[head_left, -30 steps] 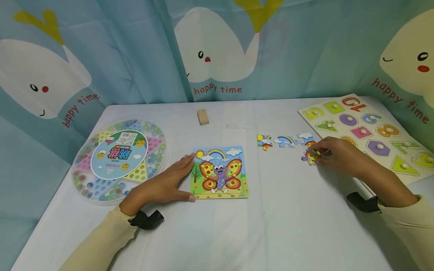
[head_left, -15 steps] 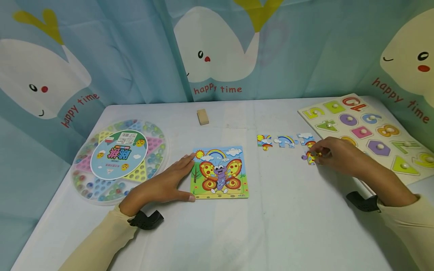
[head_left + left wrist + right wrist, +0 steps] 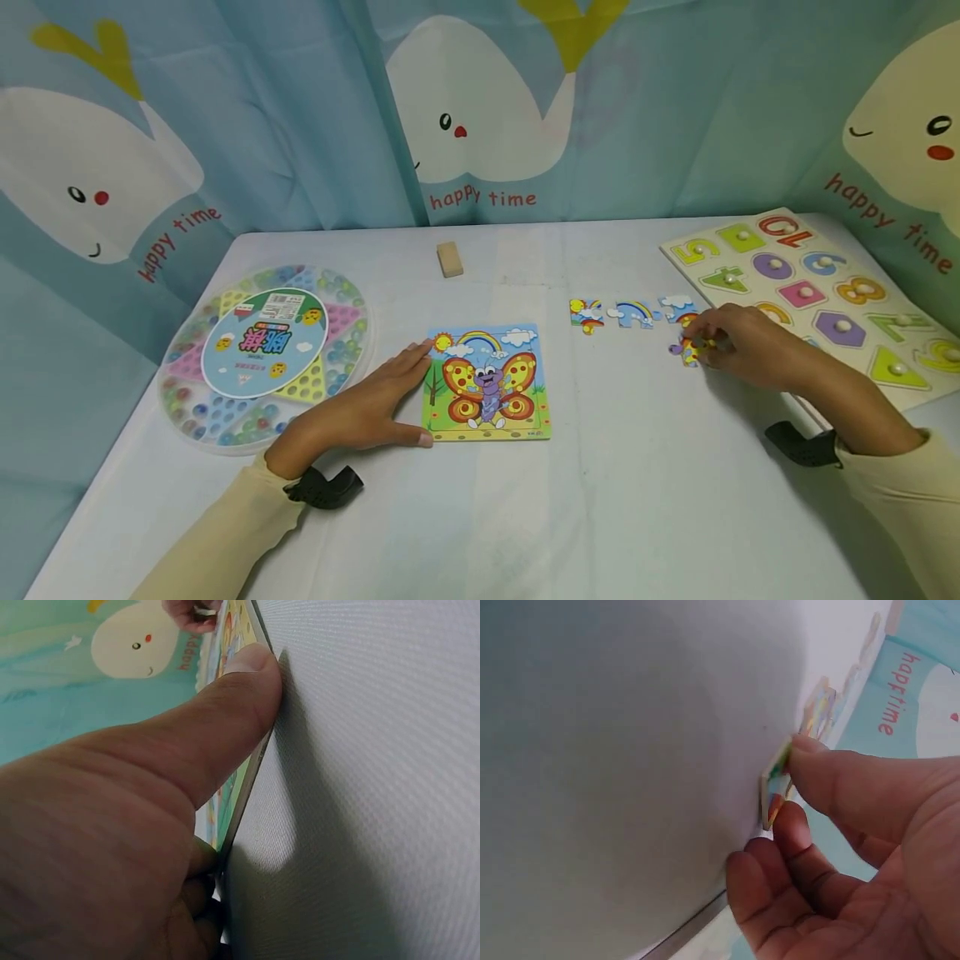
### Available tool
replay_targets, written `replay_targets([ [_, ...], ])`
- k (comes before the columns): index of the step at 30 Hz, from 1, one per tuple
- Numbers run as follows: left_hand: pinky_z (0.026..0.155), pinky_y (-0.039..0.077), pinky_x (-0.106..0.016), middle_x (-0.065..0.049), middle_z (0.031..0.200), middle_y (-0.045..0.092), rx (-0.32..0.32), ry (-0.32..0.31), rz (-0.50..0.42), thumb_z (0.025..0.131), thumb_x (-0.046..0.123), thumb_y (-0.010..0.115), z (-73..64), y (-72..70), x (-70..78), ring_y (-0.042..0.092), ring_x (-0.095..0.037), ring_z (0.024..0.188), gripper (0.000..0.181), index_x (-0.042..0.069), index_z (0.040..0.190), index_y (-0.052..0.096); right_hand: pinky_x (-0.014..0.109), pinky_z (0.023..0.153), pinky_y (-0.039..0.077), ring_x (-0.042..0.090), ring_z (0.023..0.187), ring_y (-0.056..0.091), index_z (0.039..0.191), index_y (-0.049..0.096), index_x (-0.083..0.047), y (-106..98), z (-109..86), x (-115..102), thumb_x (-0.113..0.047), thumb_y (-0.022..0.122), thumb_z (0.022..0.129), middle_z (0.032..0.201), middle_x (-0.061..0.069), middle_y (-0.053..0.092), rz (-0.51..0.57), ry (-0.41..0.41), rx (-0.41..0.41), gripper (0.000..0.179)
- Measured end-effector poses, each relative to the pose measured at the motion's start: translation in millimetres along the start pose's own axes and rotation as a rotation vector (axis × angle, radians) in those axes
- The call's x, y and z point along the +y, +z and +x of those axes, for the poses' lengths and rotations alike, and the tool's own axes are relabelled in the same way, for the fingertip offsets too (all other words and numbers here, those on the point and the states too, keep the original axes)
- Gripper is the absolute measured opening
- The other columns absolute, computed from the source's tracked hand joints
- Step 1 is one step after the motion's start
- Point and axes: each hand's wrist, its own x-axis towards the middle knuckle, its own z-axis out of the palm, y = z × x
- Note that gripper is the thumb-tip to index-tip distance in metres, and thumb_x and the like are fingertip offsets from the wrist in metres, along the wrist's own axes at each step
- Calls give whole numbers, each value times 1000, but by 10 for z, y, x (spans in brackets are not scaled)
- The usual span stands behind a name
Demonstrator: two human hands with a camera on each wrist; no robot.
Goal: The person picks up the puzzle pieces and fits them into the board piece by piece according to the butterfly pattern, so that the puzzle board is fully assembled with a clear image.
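Observation:
A square butterfly jigsaw puzzle [image 3: 489,392] lies flat on the white table. My left hand [image 3: 360,408] rests along its left side, fingers straight, the thumb touching the near left corner. In the left wrist view the thumb [image 3: 232,697] lies over the board's edge. Off to the right, my right hand [image 3: 750,346] pinches a small jigsaw piece [image 3: 777,787] between thumb and fingertips, low over the table. Beyond that hand, three other jigsaw pieces sit in a row: one with a sun [image 3: 586,313], one with a rainbow [image 3: 633,313] and one with a cloud [image 3: 677,307].
To the left of the left hand is a round Chinese checkers set [image 3: 266,358] with coloured marbles. A wooden number and shape peg board [image 3: 810,292] lies beside the right hand. A small wooden block [image 3: 449,259] is near the table's back, before a whale-print curtain [image 3: 480,108].

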Motion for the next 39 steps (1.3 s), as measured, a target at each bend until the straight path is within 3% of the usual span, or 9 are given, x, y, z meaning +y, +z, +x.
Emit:
replay_targets([
  [5, 116, 13, -46, 7, 162, -5, -5, -3, -3, 81, 52, 75, 10, -4, 10, -4, -18, 147, 106, 10, 156, 14, 30, 66, 46, 22, 82, 49, 103, 64, 4, -41, -10, -14, 7, 73, 79, 89, 7, 52, 31, 65, -57, 26],
  [17, 116, 13, -49, 3, 163, -3, 3, 14, -3, 80, 51, 75, 7, -10, 23, -3, -23, 148, 106, 7, 156, 16, 24, 59, 44, 20, 78, 52, 104, 63, 5, -136, -26, -49, 2, 72, 83, 88, 4, 60, 94, 147, -66, 22],
  [23, 115, 13, -50, 2, 163, -2, 5, 10, -11, 80, 51, 76, 5, -10, 22, -2, -23, 148, 106, 6, 156, 16, 21, 62, 44, 12, 75, 51, 97, 66, -2, -133, -38, -74, 2, 69, 87, 83, 0, 60, 111, 102, -16, 12],
  [29, 116, 13, -49, 2, 163, -2, 5, 6, -16, 79, 50, 76, 1, -10, 22, -3, -22, 148, 107, 6, 156, 16, 16, 63, 45, 6, 75, 53, 93, 66, -4, -93, -19, -119, 8, 69, 84, 84, -1, 62, 159, 30, 37, 15],
  [34, 115, 14, -50, 2, 163, -2, 8, 12, -13, 80, 51, 76, 1, -2, 8, -2, -23, 148, 106, 6, 156, 16, 16, 63, 44, 6, 73, 53, 89, 65, -6, -60, 20, -173, 14, 67, 82, 79, -5, 59, 229, -49, 8, 21],
  [39, 116, 14, -49, 3, 163, -2, 8, 11, -7, 80, 51, 76, 4, 1, 2, -2, -22, 148, 107, 7, 156, 16, 19, 63, 45, 7, 74, 53, 93, 66, -4, -47, 88, -251, 11, 66, 84, 80, -4, 59, 257, -63, -17, 18],
])
